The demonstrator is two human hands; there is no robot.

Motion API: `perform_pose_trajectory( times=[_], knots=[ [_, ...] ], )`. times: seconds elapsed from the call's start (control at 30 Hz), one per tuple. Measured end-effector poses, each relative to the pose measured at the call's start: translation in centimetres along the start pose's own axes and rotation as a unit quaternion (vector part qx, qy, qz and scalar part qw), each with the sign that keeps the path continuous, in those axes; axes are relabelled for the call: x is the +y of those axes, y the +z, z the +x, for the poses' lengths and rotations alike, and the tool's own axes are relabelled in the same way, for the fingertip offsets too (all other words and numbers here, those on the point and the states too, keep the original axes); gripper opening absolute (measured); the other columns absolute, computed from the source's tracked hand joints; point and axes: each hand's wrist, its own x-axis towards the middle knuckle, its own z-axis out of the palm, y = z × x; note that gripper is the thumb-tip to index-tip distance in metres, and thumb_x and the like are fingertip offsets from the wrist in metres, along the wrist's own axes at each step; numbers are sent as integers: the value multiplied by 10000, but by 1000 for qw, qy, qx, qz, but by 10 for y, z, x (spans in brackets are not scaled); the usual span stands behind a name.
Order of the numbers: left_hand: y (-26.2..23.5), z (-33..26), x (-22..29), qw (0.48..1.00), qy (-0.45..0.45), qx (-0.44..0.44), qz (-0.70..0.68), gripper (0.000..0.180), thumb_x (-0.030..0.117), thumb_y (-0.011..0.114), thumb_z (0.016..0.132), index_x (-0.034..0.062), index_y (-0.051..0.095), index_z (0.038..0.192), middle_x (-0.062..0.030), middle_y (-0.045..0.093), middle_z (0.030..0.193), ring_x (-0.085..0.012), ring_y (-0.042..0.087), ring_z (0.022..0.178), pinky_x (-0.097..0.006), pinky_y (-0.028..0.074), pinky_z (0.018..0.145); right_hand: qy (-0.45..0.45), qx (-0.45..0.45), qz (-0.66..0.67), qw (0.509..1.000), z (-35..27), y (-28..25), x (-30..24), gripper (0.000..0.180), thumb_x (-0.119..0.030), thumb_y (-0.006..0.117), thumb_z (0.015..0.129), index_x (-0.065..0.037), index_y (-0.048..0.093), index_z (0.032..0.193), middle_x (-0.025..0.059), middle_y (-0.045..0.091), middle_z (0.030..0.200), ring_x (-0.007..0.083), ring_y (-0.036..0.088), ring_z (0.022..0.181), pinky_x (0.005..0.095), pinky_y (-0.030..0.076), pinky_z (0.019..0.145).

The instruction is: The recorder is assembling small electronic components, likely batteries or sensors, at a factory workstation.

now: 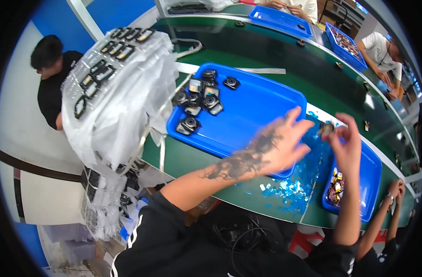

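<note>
My left hand (285, 145), its forearm dark-patterned, reaches over the right end of a large blue tray (252, 111). Its fingers are spread and slightly blurred, with nothing between them. Just to the right, my right hand (347, 145) is raised above the green bench, pinching a small dark part (327, 129) between thumb and fingers; blur hides its details. At the tray's left end lie several black parts with round faces (211, 101), some turned over. Beside my right forearm stands a smaller blue tray (369, 180) with small mixed pieces (335, 188) in it.
Blue film scraps (292, 191) litter the bench between the trays. Clear plastic trays (105, 74) holding black parts are stacked at left. Beyond runs a green conveyor (266, 48) with scattered parts. Co-workers sit across it and at right; another person (54, 74) is at far left.
</note>
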Motion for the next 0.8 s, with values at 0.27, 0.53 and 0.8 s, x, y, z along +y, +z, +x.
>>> perform_pose_trajectory(
  times=[0.27, 0.53, 0.8],
  knots=[
    [-81, -59, -109, 892, -87, 58, 440, 343, 236, 721, 801, 62, 627, 1081, -131, 657, 1029, -347, 566, 974, -460, 460, 827, 113, 69, -260, 956, 151, -22, 115, 620, -162, 868, 618, 3, 599, 1152, 181, 662, 1059, 297, 656, 969, 376, 527, 833],
    [-80, -44, -113, 951, -133, 39, 276, 484, 189, 825, 691, 16, 637, 1102, -145, 664, 1020, -305, 636, 941, -403, 499, 863, 95, 106, -257, 956, 115, -88, 120, 476, -246, 763, 753, -19, 610, 1142, 139, 670, 969, 272, 663, 903, 369, 524, 797],
    [-87, -25, -100, 958, -230, 92, -143, 359, 104, 735, 831, -34, 642, 1149, -86, 678, 1000, -152, 637, 867, -266, 529, 727, 65, -70, -202, 975, -22, -172, 42, 112, -102, 695, 808, -10, 668, 868, 29, 621, 713, 105, 580, 684, 270, 479, 658]
  ],
)
